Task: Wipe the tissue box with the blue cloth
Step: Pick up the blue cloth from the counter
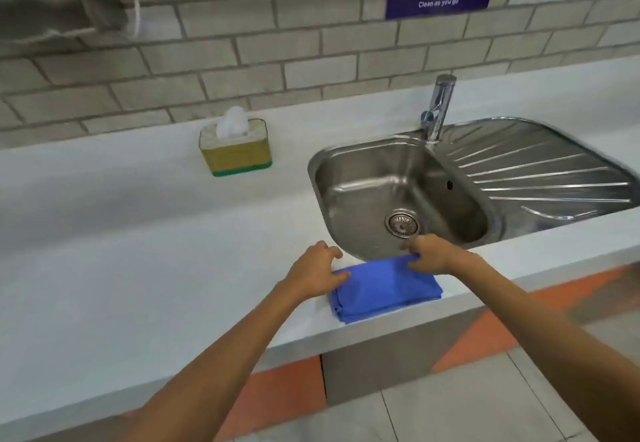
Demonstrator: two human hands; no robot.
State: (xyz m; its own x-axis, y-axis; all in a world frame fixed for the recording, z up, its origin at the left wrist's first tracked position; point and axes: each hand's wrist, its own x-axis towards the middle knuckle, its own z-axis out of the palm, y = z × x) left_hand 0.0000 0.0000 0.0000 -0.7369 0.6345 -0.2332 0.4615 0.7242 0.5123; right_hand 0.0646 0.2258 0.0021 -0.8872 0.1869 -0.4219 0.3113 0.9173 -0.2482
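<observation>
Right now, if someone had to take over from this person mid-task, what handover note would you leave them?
Left hand: resting on the left edge of the folded blue cloth, no firm grip visible.
Right hand: fingers on the cloth's far right corner; unclear whether pinching it.
The cloth lies folded at the front edge of the counter, just in front of the sink.
Tissue box: stands apart at the back left of the counter, near the wall, untouched.
Done: hands have reached the cloth.
Left: lift the cloth, carry it to the box, wipe it.

Folded blue cloth lies flat at the front edge; yellow-green tissue box stands upright, well apart.
</observation>
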